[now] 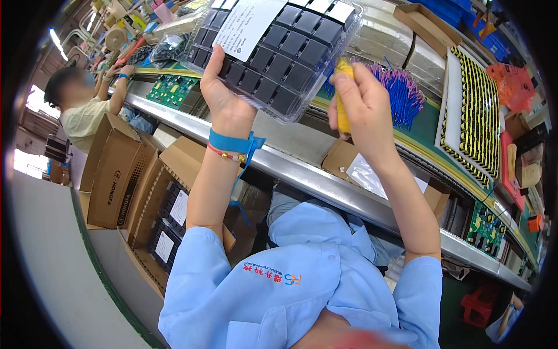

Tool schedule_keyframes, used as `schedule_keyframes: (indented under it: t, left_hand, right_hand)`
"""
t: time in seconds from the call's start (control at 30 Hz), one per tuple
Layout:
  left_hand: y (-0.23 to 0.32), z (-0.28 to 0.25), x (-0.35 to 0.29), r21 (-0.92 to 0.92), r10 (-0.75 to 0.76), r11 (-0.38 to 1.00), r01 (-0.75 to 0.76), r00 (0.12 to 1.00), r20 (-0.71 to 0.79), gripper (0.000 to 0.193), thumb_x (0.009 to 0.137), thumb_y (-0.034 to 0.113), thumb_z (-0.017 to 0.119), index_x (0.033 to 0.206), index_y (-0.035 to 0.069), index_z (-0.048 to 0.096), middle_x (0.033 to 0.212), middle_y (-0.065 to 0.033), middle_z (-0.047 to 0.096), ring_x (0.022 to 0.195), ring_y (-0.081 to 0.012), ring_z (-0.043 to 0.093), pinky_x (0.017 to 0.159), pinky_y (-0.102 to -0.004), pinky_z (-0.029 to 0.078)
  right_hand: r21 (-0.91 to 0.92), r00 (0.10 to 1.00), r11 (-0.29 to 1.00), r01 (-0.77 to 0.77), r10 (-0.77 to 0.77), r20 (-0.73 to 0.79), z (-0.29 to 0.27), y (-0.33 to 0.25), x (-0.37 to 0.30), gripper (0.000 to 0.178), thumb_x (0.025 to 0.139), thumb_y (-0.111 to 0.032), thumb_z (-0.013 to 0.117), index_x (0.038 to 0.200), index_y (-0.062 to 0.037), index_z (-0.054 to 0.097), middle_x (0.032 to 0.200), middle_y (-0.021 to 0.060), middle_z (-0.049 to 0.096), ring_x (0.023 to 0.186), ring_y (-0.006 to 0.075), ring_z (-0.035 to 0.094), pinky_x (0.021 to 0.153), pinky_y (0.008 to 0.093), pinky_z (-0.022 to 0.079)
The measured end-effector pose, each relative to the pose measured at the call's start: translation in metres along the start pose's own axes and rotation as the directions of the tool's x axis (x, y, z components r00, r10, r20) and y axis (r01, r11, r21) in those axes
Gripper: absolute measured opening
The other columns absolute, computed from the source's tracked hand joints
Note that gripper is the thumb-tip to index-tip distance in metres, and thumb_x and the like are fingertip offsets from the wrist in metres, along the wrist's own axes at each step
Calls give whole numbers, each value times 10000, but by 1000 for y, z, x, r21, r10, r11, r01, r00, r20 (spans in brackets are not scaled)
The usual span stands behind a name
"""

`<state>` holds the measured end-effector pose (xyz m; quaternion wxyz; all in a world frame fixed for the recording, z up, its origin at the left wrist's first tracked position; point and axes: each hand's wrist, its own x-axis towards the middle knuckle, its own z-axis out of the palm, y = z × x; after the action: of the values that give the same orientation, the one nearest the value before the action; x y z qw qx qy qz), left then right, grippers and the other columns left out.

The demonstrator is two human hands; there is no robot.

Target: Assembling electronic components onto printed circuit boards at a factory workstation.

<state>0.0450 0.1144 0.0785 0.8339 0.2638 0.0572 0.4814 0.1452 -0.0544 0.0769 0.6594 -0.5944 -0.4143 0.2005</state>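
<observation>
My left hand (228,103) is closed on the lower left corner of a clear plastic tray (318,86), its thumb pressed on the front. Rows of black rectangular components (285,77) fill the tray, and a white printed label (249,29) covers part of them. The tray is held up tilted over the conveyor. At its right edge, my right hand (366,110) is closed around a yellow elongated tool (343,104); its kind cannot be made out. A blue wrist strap (229,142) with a cord circles my left wrist.
An open carton (142,232) with more labelled trays stands lower left. The conveyor's metal rail (279,166) crosses before me. Blue-and-pink wires (401,96), a board of yellow-black parts (471,116) and circuit boards (171,90) lie beyond. Another person (87,107) works at left.
</observation>
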Motion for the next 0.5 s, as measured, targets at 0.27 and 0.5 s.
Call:
schedule_keyframes:
  t: [0.27,0.5]
  left_hand:
    - [-11,4,62,40,-16,999,17,999,-32,332,901,200,550,1165,0,553,1185,-157,611,1070,-332,594,952,-490,462]
    - [-2,-33,156,489,-309,837,245,950,54,352,907,278,595,1087,-25,585,1015,-161,672,852,-270,679,764,-388,567]
  right_hand:
    - [-217,939,973,75,4,343,33,33,-44,126,913,-147,474,925,-28,514,656,226,551,585,403,561,529,457,441]
    - [-72,997,996,-46,42,-61,-68,44,98,193,890,-223,634,926,-74,517,620,-47,430,446,36,353,409,204,286]
